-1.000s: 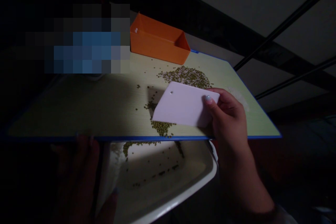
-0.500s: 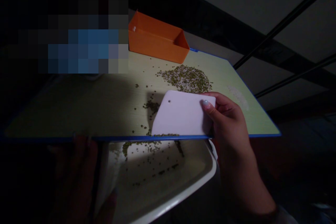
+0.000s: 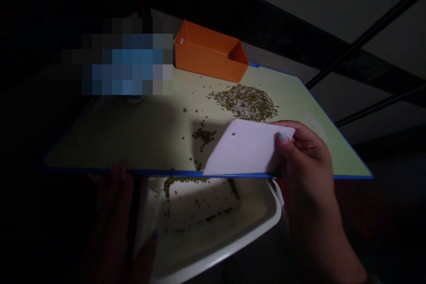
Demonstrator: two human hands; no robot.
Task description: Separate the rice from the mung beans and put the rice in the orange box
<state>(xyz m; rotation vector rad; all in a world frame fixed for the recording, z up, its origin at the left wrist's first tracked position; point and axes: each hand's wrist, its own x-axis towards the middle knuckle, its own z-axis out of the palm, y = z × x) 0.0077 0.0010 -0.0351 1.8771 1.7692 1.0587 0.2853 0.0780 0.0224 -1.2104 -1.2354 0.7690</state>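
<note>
My right hand (image 3: 304, 159) pinches a white plastic scraper (image 3: 246, 148), whose lower edge rests at the front blue edge of a pale green board (image 3: 133, 137). A heap of small green beans (image 3: 246, 100) lies on the board behind the scraper, with a few stray beans (image 3: 203, 134) to its left. Below the board's edge, a white tray (image 3: 253, 230) holds scattered beans. My left hand (image 3: 116, 226) grips that tray's left rim in deep shadow, fingers wrapped over it.
An orange open box (image 3: 209, 55) stands at the board's far edge. A faint patch of white grains (image 3: 313, 122) lies at the board's right. Dark metal bars (image 3: 366, 35) cross the background on the right. The surroundings are very dark.
The scraper slid toward me from mid-board to the front edge, pushing beans off the board into the tray. The camera view shifted slightly right.
</note>
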